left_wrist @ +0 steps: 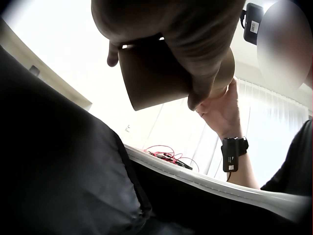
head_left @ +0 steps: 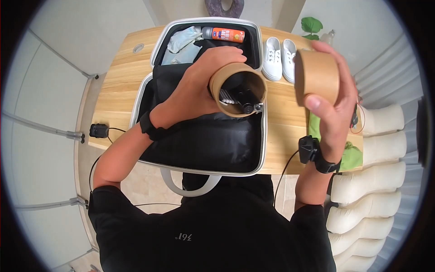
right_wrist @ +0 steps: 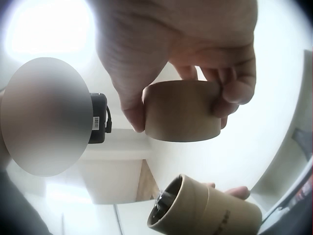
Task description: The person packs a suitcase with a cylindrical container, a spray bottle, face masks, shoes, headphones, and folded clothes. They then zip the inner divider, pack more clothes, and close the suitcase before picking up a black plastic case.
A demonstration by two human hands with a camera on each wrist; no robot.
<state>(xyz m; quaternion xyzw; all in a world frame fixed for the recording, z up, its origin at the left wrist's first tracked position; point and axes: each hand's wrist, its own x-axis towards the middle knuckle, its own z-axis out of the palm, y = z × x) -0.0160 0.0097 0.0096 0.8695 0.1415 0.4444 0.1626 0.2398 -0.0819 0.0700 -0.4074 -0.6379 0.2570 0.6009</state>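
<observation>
Gripping a cardboard tube [head_left: 218,83] in left hand [head_left: 199,81], cap [head_left: 321,77] in right hand [head_left: 336,113], black shirt [head_left: 190,217] reading "361°"

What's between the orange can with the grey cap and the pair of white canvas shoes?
The open suitcase's white rim, with some black lining on the can's side and the shoes just outside it; head view.

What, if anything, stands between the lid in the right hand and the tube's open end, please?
Nothing visible stands in the gap between the lid in the right hand and the tube held in the left hand. Small items inside it seem to reach the rim, and might catch.
</observation>
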